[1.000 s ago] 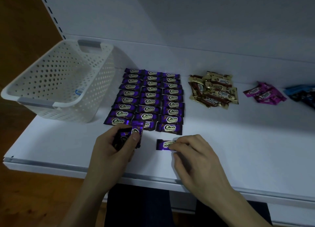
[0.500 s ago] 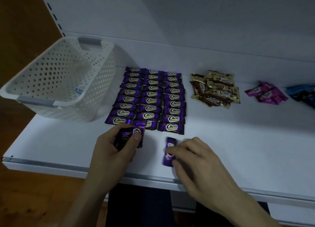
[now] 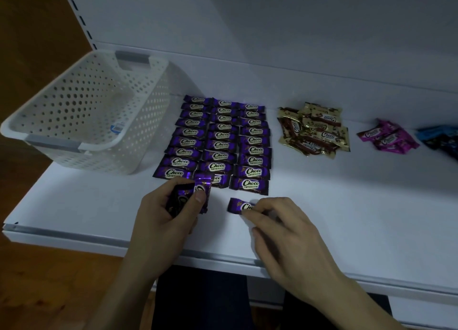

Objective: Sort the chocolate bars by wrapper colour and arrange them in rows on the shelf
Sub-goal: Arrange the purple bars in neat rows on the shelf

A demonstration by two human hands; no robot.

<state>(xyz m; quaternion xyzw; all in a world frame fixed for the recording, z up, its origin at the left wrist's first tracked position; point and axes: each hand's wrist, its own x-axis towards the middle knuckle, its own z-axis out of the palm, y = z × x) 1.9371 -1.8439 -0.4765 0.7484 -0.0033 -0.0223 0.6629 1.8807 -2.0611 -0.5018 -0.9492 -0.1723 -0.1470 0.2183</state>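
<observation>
Bearing "Choco" (white lettering), purple bars (image 3: 220,145) fill three columns.

A: Left grip (image 3: 163,220) holds a small stack of purple bars (image 3: 184,198), thumb pressed on top, just in front of the purple rows (image 3: 223,143)

B: And the right grip (image 3: 285,233) pinches a single purple bar (image 3: 236,205) lying flat on the shelf (image 3: 347,205), just in front of the right-hand column

A: Three columns, labels up. White basket (image 3: 104,160) sits left of them

B: Gold pile (image 3: 314,131), pink pile (image 3: 389,137), blue pile (image 3: 441,138) off to the right, each loose heap apart from the next
</observation>
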